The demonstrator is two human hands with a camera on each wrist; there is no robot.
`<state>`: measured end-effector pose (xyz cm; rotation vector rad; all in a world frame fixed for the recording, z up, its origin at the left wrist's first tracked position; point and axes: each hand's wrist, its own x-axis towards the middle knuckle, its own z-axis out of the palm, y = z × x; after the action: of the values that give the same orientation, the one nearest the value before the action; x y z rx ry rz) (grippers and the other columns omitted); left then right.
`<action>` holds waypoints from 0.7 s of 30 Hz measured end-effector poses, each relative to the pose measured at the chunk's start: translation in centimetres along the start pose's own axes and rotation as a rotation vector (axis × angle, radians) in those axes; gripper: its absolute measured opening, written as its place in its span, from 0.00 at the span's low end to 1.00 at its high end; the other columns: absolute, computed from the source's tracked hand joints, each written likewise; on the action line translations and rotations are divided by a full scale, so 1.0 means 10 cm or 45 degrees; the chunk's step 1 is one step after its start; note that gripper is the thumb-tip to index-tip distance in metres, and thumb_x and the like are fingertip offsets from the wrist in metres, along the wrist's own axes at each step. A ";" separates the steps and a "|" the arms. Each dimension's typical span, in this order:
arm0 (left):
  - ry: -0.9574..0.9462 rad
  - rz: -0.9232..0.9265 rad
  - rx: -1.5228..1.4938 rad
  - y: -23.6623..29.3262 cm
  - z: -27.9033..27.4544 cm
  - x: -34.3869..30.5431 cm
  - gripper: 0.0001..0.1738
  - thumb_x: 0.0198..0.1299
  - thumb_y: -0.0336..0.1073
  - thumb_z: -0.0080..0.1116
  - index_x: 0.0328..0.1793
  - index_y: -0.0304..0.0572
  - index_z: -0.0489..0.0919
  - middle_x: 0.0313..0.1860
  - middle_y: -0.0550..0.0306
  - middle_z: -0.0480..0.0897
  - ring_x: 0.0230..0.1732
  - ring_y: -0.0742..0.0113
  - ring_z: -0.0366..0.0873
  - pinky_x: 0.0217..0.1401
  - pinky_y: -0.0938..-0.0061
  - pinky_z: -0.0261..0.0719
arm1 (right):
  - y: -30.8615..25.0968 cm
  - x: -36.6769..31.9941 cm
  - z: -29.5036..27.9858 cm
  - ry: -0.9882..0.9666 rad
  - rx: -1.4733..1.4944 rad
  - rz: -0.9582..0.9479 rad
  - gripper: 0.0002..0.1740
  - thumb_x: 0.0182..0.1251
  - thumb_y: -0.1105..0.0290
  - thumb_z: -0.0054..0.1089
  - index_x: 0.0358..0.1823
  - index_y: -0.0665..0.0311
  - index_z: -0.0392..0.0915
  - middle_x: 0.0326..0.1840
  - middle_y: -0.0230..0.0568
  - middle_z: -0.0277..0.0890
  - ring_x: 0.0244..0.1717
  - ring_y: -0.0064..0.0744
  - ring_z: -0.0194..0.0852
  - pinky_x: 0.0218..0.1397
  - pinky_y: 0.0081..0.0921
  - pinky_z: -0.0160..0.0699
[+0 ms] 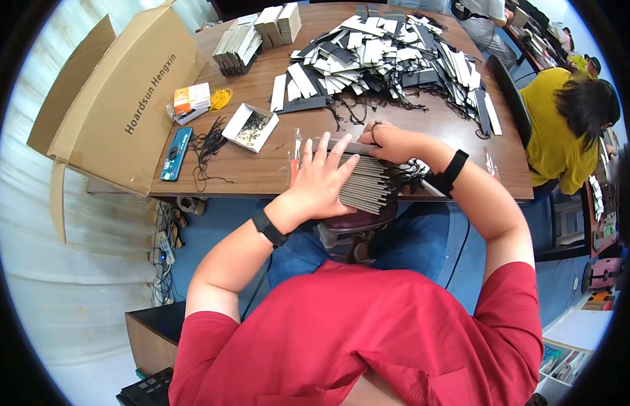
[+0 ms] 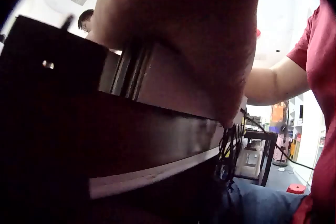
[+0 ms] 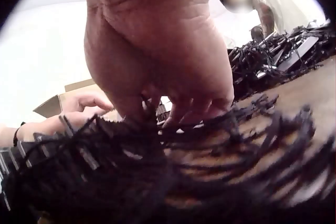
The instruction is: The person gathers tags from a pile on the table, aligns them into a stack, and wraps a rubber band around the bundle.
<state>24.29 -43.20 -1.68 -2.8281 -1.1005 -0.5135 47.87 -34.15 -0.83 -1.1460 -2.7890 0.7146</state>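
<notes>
A row of thin grey-edged strips (image 1: pixel 361 186) stands packed together on edge at the table's front edge, black cords (image 1: pixel 404 177) hanging from its right side. My left hand (image 1: pixel 317 183) lies across the row's left part with fingers straight and spread. At the far end, my right hand (image 1: pixel 390 142) has curled fingers and pinches a flat strip (image 1: pixel 352 146) lying along the row. Loose cords fill the foreground of the right wrist view, below the right hand (image 3: pixel 157 61). The left wrist view is dark, with the left hand (image 2: pixel 178 29) over the strips.
A large heap of black and white strips (image 1: pixel 369 57) with cords covers the table's back. Upright bundles (image 1: pixel 239 47) stand back left. Nearer are a small white box (image 1: pixel 266 137), a blue phone (image 1: pixel 176 154), black cords (image 1: pixel 208 145) and a large carton (image 1: pixel 135 101). A person in yellow (image 1: pixel 555 128) sits right.
</notes>
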 end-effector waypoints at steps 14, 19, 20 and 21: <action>-0.259 -0.087 0.025 -0.07 0.00 0.14 0.63 0.34 0.62 0.77 0.73 0.34 0.63 0.67 0.40 0.69 0.70 0.43 0.65 0.74 0.36 0.54 | -0.56 -0.26 0.07 0.045 0.139 -0.020 0.61 0.52 0.35 0.69 0.76 0.69 0.55 0.73 0.63 0.61 0.75 0.57 0.58 0.76 0.49 0.56; -0.243 -0.109 0.047 -0.16 -0.03 0.15 0.62 0.34 0.63 0.77 0.73 0.35 0.64 0.66 0.39 0.70 0.69 0.42 0.67 0.73 0.36 0.58 | -0.46 -0.46 0.11 0.148 -0.252 0.187 0.53 0.57 0.32 0.61 0.76 0.58 0.59 0.71 0.49 0.67 0.71 0.52 0.64 0.75 0.55 0.55; -0.264 -0.125 0.037 -0.17 -0.07 0.17 0.62 0.35 0.63 0.77 0.73 0.35 0.64 0.66 0.38 0.70 0.69 0.42 0.67 0.73 0.36 0.58 | -0.33 -0.52 0.14 0.222 -0.248 0.199 0.48 0.60 0.32 0.58 0.73 0.58 0.65 0.69 0.44 0.69 0.70 0.49 0.65 0.74 0.55 0.55; -0.307 -0.157 0.057 -0.19 -0.09 0.19 0.62 0.35 0.62 0.77 0.74 0.36 0.63 0.65 0.38 0.70 0.69 0.41 0.67 0.72 0.37 0.59 | -0.17 -0.62 0.15 0.202 -0.285 0.159 0.46 0.59 0.33 0.59 0.71 0.58 0.68 0.69 0.43 0.70 0.70 0.50 0.64 0.73 0.55 0.55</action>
<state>24.07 -40.75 -0.37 -2.8524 -1.3139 -0.1533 50.95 -40.01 -0.66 -1.3576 -2.7341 0.3064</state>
